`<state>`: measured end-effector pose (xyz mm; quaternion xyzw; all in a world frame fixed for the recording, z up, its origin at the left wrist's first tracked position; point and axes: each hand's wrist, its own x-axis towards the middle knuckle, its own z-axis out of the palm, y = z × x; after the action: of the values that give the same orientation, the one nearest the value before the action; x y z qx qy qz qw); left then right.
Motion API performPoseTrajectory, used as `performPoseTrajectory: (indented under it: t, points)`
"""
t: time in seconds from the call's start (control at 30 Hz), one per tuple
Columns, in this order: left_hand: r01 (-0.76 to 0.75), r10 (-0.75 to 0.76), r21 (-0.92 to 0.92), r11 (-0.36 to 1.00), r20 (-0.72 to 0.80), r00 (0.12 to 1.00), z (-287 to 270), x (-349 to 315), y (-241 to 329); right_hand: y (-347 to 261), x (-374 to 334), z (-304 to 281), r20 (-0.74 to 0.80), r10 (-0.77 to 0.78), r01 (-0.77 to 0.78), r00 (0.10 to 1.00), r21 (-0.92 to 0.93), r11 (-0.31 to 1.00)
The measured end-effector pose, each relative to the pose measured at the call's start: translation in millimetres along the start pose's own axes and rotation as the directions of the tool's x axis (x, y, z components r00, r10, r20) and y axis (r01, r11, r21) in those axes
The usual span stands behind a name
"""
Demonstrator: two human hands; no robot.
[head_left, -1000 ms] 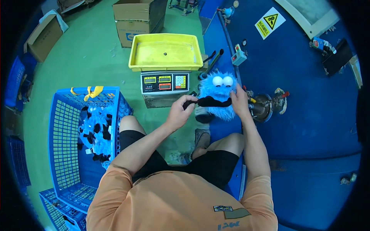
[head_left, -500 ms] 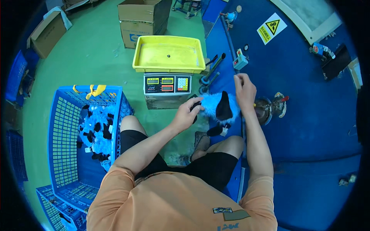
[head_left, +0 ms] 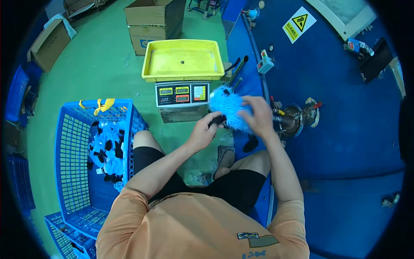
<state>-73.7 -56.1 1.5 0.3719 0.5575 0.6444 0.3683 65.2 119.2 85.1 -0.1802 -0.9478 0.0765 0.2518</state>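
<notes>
A furry blue plush toy (head_left: pixel 227 106) with black parts is held up in front of my knees, beside the blue machine. My left hand (head_left: pixel 202 131) pinches a black piece at its lower left side. Against the toy's right side lies my right hand (head_left: pixel 260 116), its fingers curled over the blue fur. A black flap (head_left: pixel 250 143) of the toy hangs below, near my right knee. To the right of my right hand, a round metal fitting (head_left: pixel 292 121) with a red-tipped lever sticks out from the machine.
At my left stands a blue plastic basket (head_left: pixel 72 172) holding several blue-and-black plush pieces (head_left: pixel 111 142). A yellow tray (head_left: pixel 185 78) sits on a digital scale (head_left: pixel 183 96) ahead. Behind it is a cardboard box (head_left: pixel 151 36). A blue machine panel (head_left: pixel 340 146) fills the right side.
The plush toy has turned and moved up and left, showing more blue fur. My right hand has come down from above the machine's edge onto the toy; my left keeps its hold.
</notes>
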Motion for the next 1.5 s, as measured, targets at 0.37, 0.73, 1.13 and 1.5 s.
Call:
performPoseTrajectory:
  t: [0.37,0.73,1.13,1.5]
  points:
    - [-0.125,0.104,-0.224,0.967,-0.105,0.989,-4.5,11.4,-19.5,62.5,-43.9,-14.7,0.037,-0.054,0.063,0.998,-0.343,0.937]
    - [-0.235,0.257,0.169,0.957,-0.124,0.958,12.2,9.3,4.5,-10.7,-8.1,26.2,0.238,0.038,0.05,0.97,-0.355,0.934]
    - [-0.001,0.013,0.077,0.997,-0.153,0.988,-8.7,10.9,-4.5,-46.3,16.6,29.7,0.387,0.138,-0.029,0.912,-0.275,0.961]
    - [0.342,-0.218,-0.806,0.484,0.268,0.939,35.3,27.6,2.6,47.9,-38.3,7.7,0.19,0.111,-0.034,0.975,-0.368,0.929]
